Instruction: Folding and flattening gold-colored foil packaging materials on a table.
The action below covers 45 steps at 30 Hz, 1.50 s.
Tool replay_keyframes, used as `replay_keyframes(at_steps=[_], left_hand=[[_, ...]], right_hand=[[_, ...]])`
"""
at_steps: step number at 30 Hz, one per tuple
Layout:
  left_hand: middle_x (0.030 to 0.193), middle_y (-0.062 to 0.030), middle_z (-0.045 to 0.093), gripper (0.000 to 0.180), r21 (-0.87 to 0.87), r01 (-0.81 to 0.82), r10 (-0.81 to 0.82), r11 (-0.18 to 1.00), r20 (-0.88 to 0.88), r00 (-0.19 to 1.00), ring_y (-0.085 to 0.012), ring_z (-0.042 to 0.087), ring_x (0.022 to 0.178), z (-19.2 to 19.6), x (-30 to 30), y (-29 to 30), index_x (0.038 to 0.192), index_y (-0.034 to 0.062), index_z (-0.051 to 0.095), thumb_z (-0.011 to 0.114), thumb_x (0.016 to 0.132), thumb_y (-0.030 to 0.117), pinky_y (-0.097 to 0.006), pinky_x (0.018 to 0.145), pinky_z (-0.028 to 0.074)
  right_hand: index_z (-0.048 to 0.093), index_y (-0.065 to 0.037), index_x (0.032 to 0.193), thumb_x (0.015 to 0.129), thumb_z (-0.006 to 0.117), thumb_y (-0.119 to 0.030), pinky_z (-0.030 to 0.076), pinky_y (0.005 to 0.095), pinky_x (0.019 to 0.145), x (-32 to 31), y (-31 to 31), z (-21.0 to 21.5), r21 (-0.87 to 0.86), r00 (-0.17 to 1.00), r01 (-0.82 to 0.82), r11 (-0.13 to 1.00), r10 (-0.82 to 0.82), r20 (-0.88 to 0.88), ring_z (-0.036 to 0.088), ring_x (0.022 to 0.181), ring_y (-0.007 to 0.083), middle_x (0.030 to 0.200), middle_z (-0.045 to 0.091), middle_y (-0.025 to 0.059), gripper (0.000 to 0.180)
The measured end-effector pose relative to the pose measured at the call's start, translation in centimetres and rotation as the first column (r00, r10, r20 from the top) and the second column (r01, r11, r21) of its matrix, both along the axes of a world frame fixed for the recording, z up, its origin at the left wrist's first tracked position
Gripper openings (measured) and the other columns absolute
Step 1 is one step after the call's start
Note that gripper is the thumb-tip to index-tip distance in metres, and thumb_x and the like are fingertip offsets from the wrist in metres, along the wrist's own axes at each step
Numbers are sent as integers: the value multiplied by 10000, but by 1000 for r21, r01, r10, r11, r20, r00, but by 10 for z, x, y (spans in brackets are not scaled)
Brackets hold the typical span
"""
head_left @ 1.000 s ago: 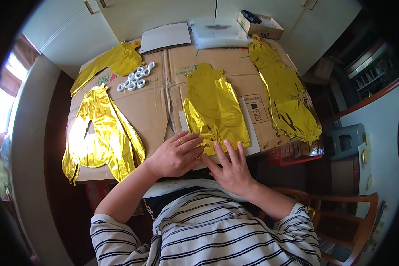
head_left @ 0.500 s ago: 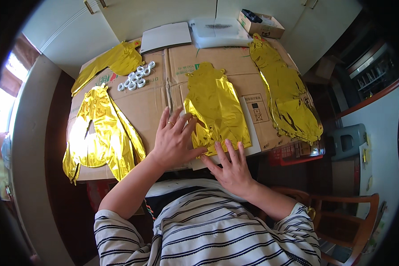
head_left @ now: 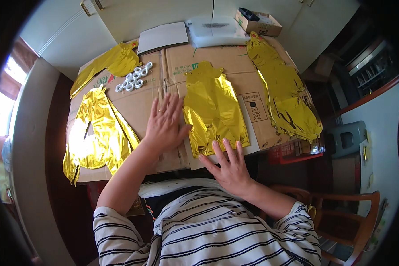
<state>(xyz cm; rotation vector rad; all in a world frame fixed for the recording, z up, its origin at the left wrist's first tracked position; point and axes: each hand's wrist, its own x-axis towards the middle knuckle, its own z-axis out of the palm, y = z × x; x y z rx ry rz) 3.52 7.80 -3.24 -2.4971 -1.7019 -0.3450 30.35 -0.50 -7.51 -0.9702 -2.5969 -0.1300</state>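
Between both hands lies one of four gold foil balloons point(head_left: 215, 111). Left hand point(head_left: 164, 124) rests flat, fingers spread, just beside it; right hand point(head_left: 228, 166) splayed, fingertips touching its lower edge, gripping nothing.

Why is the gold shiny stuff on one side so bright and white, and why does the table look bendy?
Head view: window light at the left edge glares off the left gold foil balloon, washing a patch white; the middle foil balloon by the hands shines less. The fisheye lens curves the cardboard-covered table toward the dark rim.
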Motion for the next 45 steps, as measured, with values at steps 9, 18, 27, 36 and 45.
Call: replay_keyframes(at_steps=[9,18,27,36,45], left_hand=[[1642,-220,346,814,-87,368,-364,926,62,929,-353,303,1544,0,36,-11,1561,-29,376,535,1001,540,-519,1256,213],[1656,-217,316,923,-98,408,-405,908,50,913,-360,272,1555,-1,3,27,1590,-19,315,524,978,640,-520,1265,191],[1637,-207,358,912,-29,375,-375,926,27,927,-384,302,1537,8,8,24,1567,-7,367,574,942,625,-526,1257,212],[1131,-150,646,367,197,446,-484,873,250,838,-339,652,1055,-5,32,-29,1146,-4,688,796,813,105,-429,887,545],[1182,-138,657,458,144,263,-291,954,238,927,-357,627,1131,15,30,-16,1197,34,688,801,817,262,-495,1003,484]], right_hand=[[410,-209,1580,911,612,-176,236,769,1139,2,1,1,-49,999,-23,999,25,37,291,1451,530,1605,267,281,699],[405,-211,1585,912,622,-173,240,768,1137,4,1,2,-75,999,-30,997,32,17,295,1444,532,1593,278,276,708],[381,-226,1598,906,629,-167,246,785,1116,2,0,1,-86,1000,-25,996,25,6,282,1446,523,1601,255,265,737],[392,-228,1587,880,657,-195,233,799,1115,3,0,1,-108,998,-12,994,18,52,284,1444,524,1595,266,269,756],[424,-287,1573,868,660,-171,201,768,1152,2,-2,7,-129,997,18,991,-8,77,269,1469,495,1598,295,227,752]])
